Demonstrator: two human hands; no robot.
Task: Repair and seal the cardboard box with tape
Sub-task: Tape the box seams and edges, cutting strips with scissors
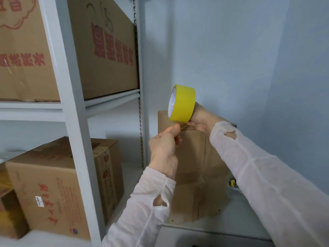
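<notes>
- Pinching the free end of a yellow tape roll [183,104], a person sets about mending a cardboard box [195,166] in a storeroom.
- The box stands upright near the back edge of a white ledge [240,216], between a rack [74,113] of cartons and the blue wall.
- The left hand [163,148] nips the tape end between thumb and forefinger, just above the box top.
- The right hand [199,120] grips the roll from behind, its fingers mostly hidden.
- The tape looks thin, light and sticky, likely to fold onto itself, so it is best kept taut.
- The box looks light, with creased, soft panels, and would be steadied at a top corner rather than at the split seam.
</notes>
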